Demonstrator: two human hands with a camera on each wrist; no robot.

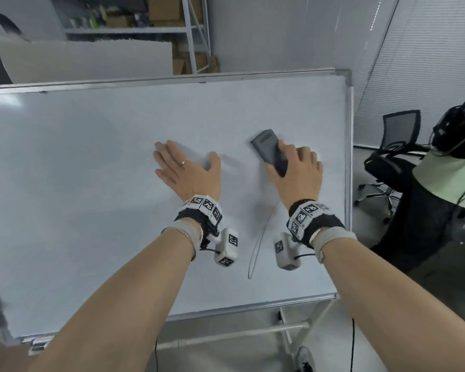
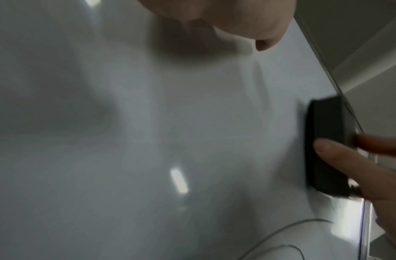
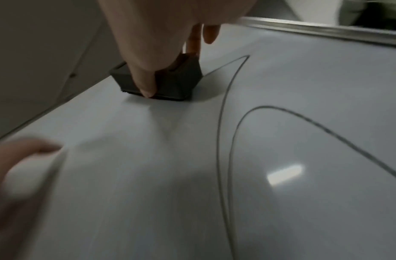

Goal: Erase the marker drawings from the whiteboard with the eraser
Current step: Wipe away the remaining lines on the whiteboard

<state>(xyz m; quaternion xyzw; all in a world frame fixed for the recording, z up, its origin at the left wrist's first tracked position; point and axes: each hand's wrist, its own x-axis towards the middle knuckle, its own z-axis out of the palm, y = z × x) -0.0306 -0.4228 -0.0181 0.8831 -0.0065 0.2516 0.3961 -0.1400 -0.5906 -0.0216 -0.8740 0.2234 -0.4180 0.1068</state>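
A large whiteboard (image 1: 91, 170) with a metal frame fills the head view. My right hand (image 1: 295, 167) grips a dark grey eraser (image 1: 269, 151) and presses it flat on the board near the right edge. The eraser (image 3: 161, 82) shows again in the right wrist view under my thumb and fingers, and as a dark block (image 2: 323, 146) in the left wrist view. My left hand (image 1: 185, 167) lies flat on the board with fingers spread, left of the eraser. A thin black marker loop (image 1: 261, 234) runs below the eraser; its curves (image 3: 228, 140) pass beside the eraser.
The board's right frame (image 1: 349, 157) is close to my right hand. A black office chair (image 1: 392, 157) and a person (image 1: 451, 167) in a pale green top are to the right. Shelving with boxes (image 1: 156, 17) is behind the board; its stand legs (image 1: 285, 328) are below.
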